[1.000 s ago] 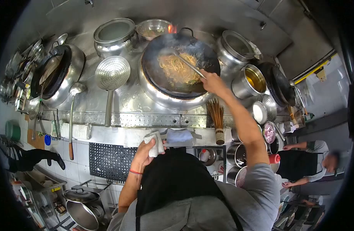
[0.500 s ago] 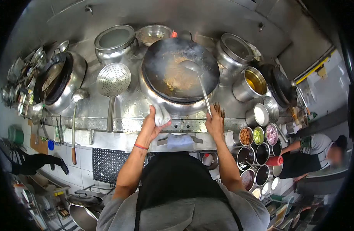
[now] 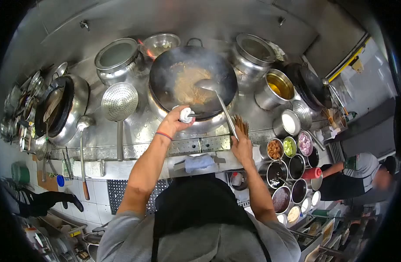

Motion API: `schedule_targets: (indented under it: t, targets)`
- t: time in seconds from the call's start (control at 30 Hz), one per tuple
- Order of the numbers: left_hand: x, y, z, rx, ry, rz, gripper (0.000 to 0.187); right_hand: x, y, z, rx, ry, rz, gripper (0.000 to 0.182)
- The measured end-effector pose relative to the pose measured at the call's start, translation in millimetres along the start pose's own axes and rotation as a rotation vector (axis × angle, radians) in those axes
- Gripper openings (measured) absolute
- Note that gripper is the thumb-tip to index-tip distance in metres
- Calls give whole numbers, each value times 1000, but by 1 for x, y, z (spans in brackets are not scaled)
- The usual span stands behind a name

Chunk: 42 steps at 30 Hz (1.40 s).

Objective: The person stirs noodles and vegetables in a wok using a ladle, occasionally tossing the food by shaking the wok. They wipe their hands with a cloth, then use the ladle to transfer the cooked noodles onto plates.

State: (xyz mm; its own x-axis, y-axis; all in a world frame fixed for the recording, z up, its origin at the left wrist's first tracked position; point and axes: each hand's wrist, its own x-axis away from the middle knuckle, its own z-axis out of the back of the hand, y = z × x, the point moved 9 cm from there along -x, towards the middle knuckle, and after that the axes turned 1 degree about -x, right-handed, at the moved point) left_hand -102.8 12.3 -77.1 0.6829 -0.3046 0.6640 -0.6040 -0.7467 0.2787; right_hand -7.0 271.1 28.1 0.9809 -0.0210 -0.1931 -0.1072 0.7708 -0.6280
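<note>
Steam rises from a black wok point(image 3: 163, 72) on the round burner in the middle. Brown sauced food point(image 3: 189, 83), perhaps noodles or strips, lies in its bowl. My left hand point(image 3: 174, 123) is closed around a folded white cloth point(image 3: 186, 115) at the wok's near rim, where a handle seems to be partly covered. In my right hand point(image 3: 241, 150) is the handle of a long metal ladle point(image 3: 225, 109). The ladle's bowl rests in the wok on the food's right side.
Left of the wok lies a perforated skimmer point(image 3: 119, 102); another ladle point(image 3: 82, 144) is farther left. A pot of yellow oil point(image 3: 279, 87) and a bamboo brush point(image 3: 241, 124) are right. Ingredient tins point(image 3: 274, 149) line the lower right, near another person point(image 3: 353, 179). Flame point(image 3: 147, 50) shows behind the wok.
My left hand has moved up to the wok's near rim and closed on the cloth. The wok's far rim handle shows more clearly, and flame appears at its back left.
</note>
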Motion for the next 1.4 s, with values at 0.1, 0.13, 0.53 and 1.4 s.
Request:
schedule_targets:
  t: [0.1, 0.13, 0.53, 1.4]
  targets:
    - [12, -3, 0, -63, 46, -7, 18, -5, -4, 18, 14, -4, -19, 44]
    - [23, -2, -4, -52, 63, -37, 23, -2, -12, 34, 40, -20, -32, 44]
    - [-14, 0, 9, -110, -30, 74, 11, 22, -27, 65, 477, -343, 124, 63]
    - [79, -100, 36, -114, -71, -47, 11, -64, -80, 21, 140, -208, 274, 48]
